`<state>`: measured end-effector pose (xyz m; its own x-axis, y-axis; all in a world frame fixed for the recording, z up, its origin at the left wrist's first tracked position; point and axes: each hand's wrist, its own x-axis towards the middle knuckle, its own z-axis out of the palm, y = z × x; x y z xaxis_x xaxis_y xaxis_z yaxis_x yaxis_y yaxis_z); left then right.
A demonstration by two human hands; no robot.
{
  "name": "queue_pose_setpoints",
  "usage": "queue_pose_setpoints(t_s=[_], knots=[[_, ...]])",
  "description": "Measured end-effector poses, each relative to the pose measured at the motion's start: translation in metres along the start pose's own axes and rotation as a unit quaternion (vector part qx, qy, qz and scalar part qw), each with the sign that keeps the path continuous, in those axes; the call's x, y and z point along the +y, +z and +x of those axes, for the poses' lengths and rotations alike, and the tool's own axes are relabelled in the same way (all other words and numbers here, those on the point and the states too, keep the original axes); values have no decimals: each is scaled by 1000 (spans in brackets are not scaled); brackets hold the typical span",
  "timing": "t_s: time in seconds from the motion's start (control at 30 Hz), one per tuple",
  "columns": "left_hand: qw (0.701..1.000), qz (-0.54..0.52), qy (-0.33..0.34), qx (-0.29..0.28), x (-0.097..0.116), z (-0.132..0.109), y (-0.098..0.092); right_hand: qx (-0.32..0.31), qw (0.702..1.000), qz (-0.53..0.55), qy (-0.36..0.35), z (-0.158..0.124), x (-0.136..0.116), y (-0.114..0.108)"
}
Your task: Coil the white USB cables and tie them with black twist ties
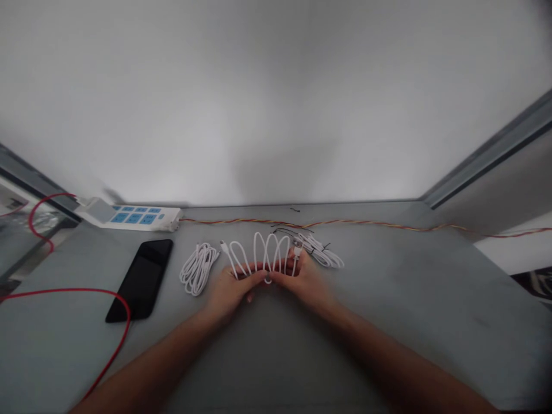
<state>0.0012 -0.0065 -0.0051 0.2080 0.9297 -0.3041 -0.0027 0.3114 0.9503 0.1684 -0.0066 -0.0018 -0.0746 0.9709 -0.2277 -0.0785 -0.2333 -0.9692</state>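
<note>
I've got my left hand (235, 290) and right hand (304, 282) both pinching the looped white charging cable (255, 250) at lower centre of the frame, its coils running side to side between them (neither hand clearly nearer).

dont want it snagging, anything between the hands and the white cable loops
Nothing visible: the white cable loops rest directly in the left hand and right hand. A thin black wire lies beyond the loops, near a second bundled white cable, not between them.
</note>
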Motion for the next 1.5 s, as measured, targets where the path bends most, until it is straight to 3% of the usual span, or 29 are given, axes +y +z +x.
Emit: queue_pose_setpoints(t_s=[0.13, 0.3, 0.57, 0.8, 0.93, 1.13, 1.5], knots=[[997, 67, -3, -27, 4, -2, 2, 10, 1000, -9, -18, 2, 1, -2], [998, 50, 22, -35, 7, -1, 1, 29, 998, -33, -35, 4, -1, -5], [997, 75, 19, -29, 5, 0, -1, 5, 998, -50, -27, 1, -4, -4], [982, 183, 41, -27, 4, -3, -2, 6, 996, -81, -49, 3, 1, -6], [985, 151, 47, -65, 2, -4, 0, 10, 995, -85, -47, 2, 1, -6], [987, 136, 32, -79, 4, -3, -1, 7, 993, -99, -58, 2, 2, -7], [995, 89, 41, -19, 3, 1, -3, 15, 996, -67, -54, 4, 0, -7]])
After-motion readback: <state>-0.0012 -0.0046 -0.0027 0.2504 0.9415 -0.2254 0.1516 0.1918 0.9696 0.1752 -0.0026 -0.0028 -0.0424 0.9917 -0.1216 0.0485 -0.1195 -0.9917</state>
